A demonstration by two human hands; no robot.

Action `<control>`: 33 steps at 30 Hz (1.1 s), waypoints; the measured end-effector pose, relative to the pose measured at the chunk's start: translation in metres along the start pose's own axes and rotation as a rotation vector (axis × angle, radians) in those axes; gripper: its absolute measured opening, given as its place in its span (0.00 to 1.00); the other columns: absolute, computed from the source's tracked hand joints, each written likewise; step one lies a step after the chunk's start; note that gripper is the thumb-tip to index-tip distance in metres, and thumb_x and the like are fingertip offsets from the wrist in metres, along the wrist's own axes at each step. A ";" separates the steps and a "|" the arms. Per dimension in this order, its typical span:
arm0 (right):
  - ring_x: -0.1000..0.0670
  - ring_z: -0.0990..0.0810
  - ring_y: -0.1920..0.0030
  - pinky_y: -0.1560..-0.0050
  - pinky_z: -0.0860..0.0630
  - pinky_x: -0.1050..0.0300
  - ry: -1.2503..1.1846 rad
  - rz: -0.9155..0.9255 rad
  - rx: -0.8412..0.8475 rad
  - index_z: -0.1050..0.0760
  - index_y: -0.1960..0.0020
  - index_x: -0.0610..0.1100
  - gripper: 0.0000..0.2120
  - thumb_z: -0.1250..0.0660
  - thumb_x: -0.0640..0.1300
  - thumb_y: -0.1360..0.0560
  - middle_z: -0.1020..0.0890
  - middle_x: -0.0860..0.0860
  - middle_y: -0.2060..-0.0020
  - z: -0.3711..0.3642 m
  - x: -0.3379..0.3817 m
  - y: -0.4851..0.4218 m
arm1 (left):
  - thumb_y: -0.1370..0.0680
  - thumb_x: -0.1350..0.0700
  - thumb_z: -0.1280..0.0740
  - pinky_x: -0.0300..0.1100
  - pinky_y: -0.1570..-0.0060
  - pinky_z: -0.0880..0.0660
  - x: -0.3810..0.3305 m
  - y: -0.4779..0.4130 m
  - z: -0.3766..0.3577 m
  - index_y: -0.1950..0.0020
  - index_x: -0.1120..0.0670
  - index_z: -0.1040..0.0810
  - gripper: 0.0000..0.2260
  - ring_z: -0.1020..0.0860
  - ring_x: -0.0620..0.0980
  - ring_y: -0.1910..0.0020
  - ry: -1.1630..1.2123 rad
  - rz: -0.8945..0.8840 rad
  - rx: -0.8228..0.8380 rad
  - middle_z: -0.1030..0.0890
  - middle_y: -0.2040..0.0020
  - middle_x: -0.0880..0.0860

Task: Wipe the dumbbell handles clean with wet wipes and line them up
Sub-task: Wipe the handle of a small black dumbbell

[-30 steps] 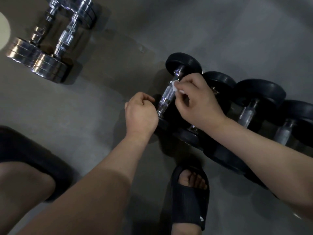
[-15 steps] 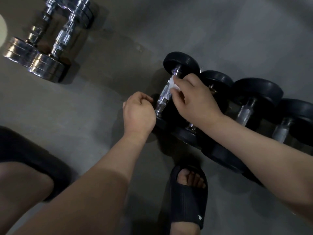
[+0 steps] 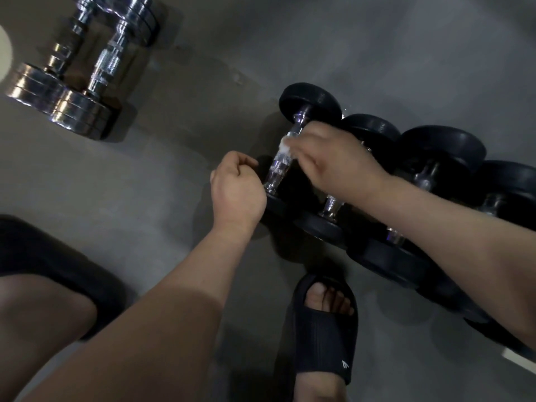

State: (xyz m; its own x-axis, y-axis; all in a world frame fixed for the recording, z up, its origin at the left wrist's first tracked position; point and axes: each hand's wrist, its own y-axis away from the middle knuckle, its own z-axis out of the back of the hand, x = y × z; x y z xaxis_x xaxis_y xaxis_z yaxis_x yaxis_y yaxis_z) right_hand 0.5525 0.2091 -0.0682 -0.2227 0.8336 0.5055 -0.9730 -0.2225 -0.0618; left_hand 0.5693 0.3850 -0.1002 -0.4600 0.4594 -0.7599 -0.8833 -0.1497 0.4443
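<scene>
head view: the right hand [image 3: 339, 166], near the middle of the frame, pinches a small white wipe [image 3: 284, 146] in curled fingers [image 3: 304, 140] and presses it on the upper part of the handle [image 3: 278, 169]. the hand is blurred, so how far the wipe wraps round the bar cannot be told. this dumbbell [image 3: 310, 104] lies on the floor [image 3: 377, 53] at the left end of a row [image 3: 441, 146] of black ones running off toward 4 o'clock, side by side and touching or nearly so. it lies with its bar toward 1 o'clock like its neighbours, likely so it can be cleaned in place and not need lining up again.

the left hand [image 3: 237, 190] sits at 7 o'clock of the handle, against the near plate, fingers curled into a loose fist. it seems placed to stop the dumbbell rolling under the rubbing, but whether it grips the plate's rim is hidden.

a chrome pair [image 3: 81, 71] lies well apart at 10 o'clock, side by side, not joined to the row; judged from that, they are yet to be brought over. a sandal [image 3: 322, 332] is planted at 6 o'clock, just short of the row.
</scene>
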 end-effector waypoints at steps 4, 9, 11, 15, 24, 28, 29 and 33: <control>0.44 0.19 0.50 0.50 0.22 0.53 -0.037 0.006 0.046 0.19 0.43 0.40 0.10 0.36 0.38 0.21 0.19 0.45 0.50 0.000 0.008 0.003 | 0.32 0.57 0.46 0.54 0.43 0.24 0.000 0.001 0.000 0.64 0.45 0.25 0.11 0.23 0.57 0.46 0.000 0.008 -0.005 0.18 0.57 0.48; 0.44 0.19 0.48 0.51 0.21 0.47 0.002 0.128 0.191 0.19 0.43 0.42 0.10 0.36 0.39 0.21 0.19 0.46 0.49 0.009 0.003 -0.005 | 0.32 0.56 0.46 0.54 0.42 0.25 0.000 0.000 0.000 0.63 0.46 0.25 0.11 0.23 0.57 0.45 0.016 0.025 -0.014 0.18 0.56 0.51; 0.44 0.19 0.50 0.51 0.21 0.46 0.007 0.040 0.107 0.19 0.42 0.43 0.10 0.37 0.41 0.20 0.19 0.46 0.50 0.007 -0.001 -0.007 | 0.32 0.56 0.46 0.54 0.42 0.25 0.000 0.000 0.000 0.63 0.46 0.25 0.11 0.23 0.57 0.45 0.017 0.027 -0.019 0.18 0.56 0.50; 0.41 0.19 0.53 0.53 0.21 0.46 -0.019 0.244 0.320 0.19 0.47 0.39 0.08 0.36 0.37 0.23 0.20 0.44 0.52 0.000 0.017 0.004 | 0.32 0.56 0.46 0.53 0.41 0.26 -0.002 0.002 0.001 0.63 0.46 0.25 0.11 0.23 0.57 0.45 0.007 0.018 -0.011 0.19 0.57 0.48; 0.40 0.19 0.52 0.54 0.20 0.46 0.022 0.149 0.173 0.19 0.44 0.39 0.10 0.35 0.37 0.23 0.19 0.42 0.51 0.003 0.013 0.004 | 0.32 0.56 0.46 0.54 0.42 0.24 0.001 -0.001 0.000 0.63 0.46 0.24 0.11 0.22 0.57 0.45 0.012 0.035 -0.013 0.18 0.55 0.52; 0.41 0.20 0.51 0.54 0.23 0.51 0.024 0.097 0.215 0.20 0.43 0.42 0.11 0.38 0.39 0.21 0.20 0.44 0.50 0.008 0.009 0.001 | 0.32 0.56 0.46 0.54 0.42 0.25 0.001 -0.001 0.000 0.63 0.46 0.25 0.11 0.23 0.58 0.45 -0.001 0.022 0.002 0.18 0.56 0.50; 0.41 0.20 0.53 0.55 0.25 0.52 0.056 -0.002 0.119 0.20 0.42 0.42 0.12 0.39 0.42 0.21 0.20 0.44 0.51 0.010 0.002 -0.005 | 0.32 0.56 0.46 0.55 0.42 0.25 0.001 -0.001 0.000 0.63 0.46 0.25 0.11 0.23 0.58 0.46 -0.006 0.024 0.001 0.18 0.57 0.49; 0.40 0.21 0.55 0.57 0.26 0.51 0.091 -0.075 0.032 0.20 0.44 0.38 0.10 0.36 0.40 0.22 0.20 0.41 0.54 -0.001 0.009 0.002 | 0.32 0.56 0.46 0.55 0.43 0.24 0.000 -0.001 0.000 0.64 0.45 0.24 0.12 0.22 0.57 0.46 -0.009 0.037 -0.010 0.18 0.56 0.50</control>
State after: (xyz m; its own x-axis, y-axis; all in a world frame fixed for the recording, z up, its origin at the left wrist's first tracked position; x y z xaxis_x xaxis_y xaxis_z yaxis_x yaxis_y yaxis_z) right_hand 0.5489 0.2165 -0.0644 -0.1551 0.8909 0.4270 -0.9850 -0.1723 0.0018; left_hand 0.5699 0.3847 -0.1008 -0.4917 0.4608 -0.7389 -0.8665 -0.1752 0.4673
